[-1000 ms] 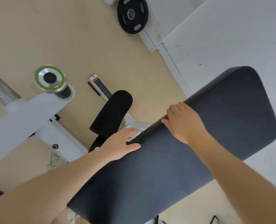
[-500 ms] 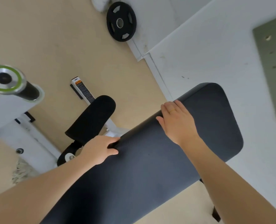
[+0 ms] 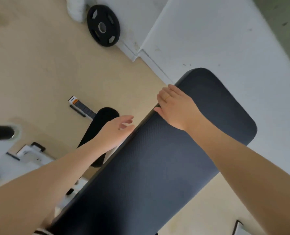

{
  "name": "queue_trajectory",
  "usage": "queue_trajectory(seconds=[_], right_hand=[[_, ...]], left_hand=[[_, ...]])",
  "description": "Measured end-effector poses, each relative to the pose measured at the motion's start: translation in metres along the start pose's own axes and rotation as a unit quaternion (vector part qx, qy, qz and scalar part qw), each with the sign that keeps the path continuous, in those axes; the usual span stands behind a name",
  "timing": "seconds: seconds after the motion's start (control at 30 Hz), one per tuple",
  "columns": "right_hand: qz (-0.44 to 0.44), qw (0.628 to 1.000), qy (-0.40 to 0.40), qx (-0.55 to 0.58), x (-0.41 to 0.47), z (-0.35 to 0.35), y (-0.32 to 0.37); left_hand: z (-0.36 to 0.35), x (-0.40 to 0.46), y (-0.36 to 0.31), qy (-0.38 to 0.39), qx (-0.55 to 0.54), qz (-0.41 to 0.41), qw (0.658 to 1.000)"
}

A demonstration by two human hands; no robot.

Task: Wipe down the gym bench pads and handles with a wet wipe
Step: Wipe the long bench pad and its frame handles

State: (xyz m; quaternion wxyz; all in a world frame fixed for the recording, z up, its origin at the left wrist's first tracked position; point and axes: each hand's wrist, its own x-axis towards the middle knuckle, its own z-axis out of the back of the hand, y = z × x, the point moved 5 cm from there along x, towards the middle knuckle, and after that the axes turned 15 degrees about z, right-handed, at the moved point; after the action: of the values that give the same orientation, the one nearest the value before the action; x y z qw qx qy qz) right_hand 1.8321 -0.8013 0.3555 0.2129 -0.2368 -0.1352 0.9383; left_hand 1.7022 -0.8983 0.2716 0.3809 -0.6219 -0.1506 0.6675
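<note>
Now my right hand [image 3: 176, 107] is holding the left edge of the long dark bench pad [image 3: 157, 167], with my fingers curling over the side. My left hand [image 3: 114, 131] is floating just beside that same edge, fingers loose and spread, holding nothing. I am not seeing any wipe in either hand. A black roller pad [image 3: 98, 126] is sitting under my left arm, and a round weight plate [image 3: 103, 25] is leaning by the wall
</note>
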Motion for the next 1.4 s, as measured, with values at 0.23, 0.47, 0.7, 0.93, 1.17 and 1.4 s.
queue_trajectory(seconds=[0.23, 0.47, 0.7, 0.93, 1.17, 1.4], right_hand=[[-0.133, 0.979, -0.107, 0.111, -0.012, 0.013, -0.088], [-0.319, 0.858, -0.166, 0.366, -0.074, -0.019, -0.143], [-0.4, 0.786, -0.19, 0.432, -0.111, -0.035, -0.142], [-0.333, 0.724, -0.217, 0.564, -0.097, -0.027, -0.142], [-0.381, 0.696, -0.189, 0.579, -0.151, -0.043, -0.143], [-0.322, 0.8, -0.197, 0.467, -0.09, -0.025, -0.145]], left_hand=[[-0.019, 0.039, -0.125, -0.033, 0.015, -0.105, 0.994], [-0.026, 0.052, -0.192, -0.075, 0.061, -0.168, 0.981], [-0.029, 0.051, -0.195, -0.129, 0.094, -0.149, 0.976], [-0.033, 0.048, -0.192, -0.133, 0.085, -0.143, 0.977], [-0.034, 0.047, -0.192, -0.12, 0.067, -0.13, 0.982], [-0.031, 0.043, -0.192, -0.108, 0.036, -0.121, 0.986]])
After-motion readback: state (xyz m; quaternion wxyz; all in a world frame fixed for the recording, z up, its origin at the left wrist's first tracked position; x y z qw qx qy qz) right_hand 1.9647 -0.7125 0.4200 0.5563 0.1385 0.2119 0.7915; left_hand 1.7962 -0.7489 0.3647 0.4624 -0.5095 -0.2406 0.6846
